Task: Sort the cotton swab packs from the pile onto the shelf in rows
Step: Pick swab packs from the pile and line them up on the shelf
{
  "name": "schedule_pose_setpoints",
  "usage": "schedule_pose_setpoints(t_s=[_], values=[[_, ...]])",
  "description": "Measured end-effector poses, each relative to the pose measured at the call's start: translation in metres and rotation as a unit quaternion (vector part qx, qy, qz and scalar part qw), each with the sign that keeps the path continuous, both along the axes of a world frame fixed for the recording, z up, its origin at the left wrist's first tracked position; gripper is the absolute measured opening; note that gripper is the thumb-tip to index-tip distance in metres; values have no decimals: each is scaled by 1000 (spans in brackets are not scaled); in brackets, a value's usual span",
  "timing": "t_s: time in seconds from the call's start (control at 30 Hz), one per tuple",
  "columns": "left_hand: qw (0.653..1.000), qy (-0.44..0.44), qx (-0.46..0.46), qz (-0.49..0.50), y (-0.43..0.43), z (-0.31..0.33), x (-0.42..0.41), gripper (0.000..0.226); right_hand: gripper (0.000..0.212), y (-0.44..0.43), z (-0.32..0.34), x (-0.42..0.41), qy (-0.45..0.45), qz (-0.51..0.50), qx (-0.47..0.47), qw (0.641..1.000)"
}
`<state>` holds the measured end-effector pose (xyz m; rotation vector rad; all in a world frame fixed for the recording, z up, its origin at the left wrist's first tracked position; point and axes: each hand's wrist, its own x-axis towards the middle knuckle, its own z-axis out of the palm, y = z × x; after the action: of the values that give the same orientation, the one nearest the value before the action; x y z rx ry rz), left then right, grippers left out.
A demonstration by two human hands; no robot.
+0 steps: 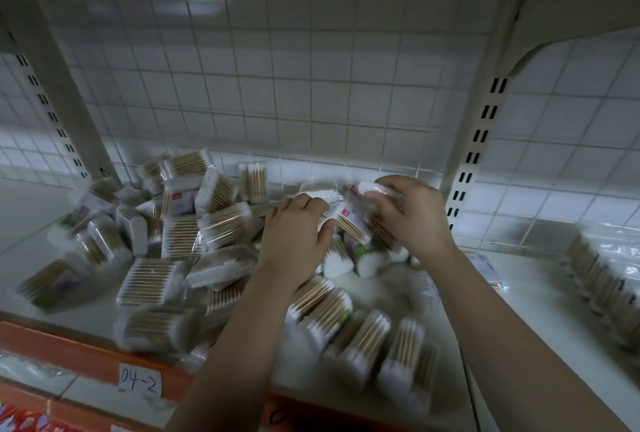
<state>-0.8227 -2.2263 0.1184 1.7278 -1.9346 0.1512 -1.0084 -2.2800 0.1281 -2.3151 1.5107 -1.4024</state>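
Clutter is the main hazard: the loose pile of clear plastic packs of wooden-stemmed cotton swabs (pixel 173 234) sprawls across the left and middle of the white shelf (pixel 536 310), packs lying at every angle. Several sit close to the orange front lip (pixel 69 352), above the handwritten paper label (pixel 140 385). Any tug on a buried pack could, I judge, send its neighbours sliding over that lip. The left hand (pixel 294 237) reaches over the heap with fingers curled. Its thumb is pressed to a red-stickered pack (pixel 348 222) at the top of the pile near the wire grid back panel (pixel 311 92), so it seems to grip that pack. The slick film could let the pack slip. Just beside it, the right hand (pixel 412 217) curls closed around a white-tipped clear pack (pixel 372 188). Blur hides whether the two hands share a bundle, and pulling apart could tear a wrapper. Below the hands, upright packs near the edge (pixel 374 338) could topple if a forearm brushes them. Far right, well apart, a blurred row of packs (pixel 602 279) stands, and a careless placement could knock it over.
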Motion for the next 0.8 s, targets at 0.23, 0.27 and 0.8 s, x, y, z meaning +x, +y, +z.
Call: schedule_pose_setpoints(t_s=[0.23, 0.27, 0.8], values=[[999, -28, 26, -11, -20, 2, -11, 32, 22, 25, 15, -19, -54, -7, -35, 998], [999, -31, 28, -7, -23, 2, -13, 31, 23, 28, 17, -22, -60, -9, -37, 997], [988, 134, 71, -18, -32, 12, -41, 33, 22, 55, 0, -73, -23, -36, 24, 999]])
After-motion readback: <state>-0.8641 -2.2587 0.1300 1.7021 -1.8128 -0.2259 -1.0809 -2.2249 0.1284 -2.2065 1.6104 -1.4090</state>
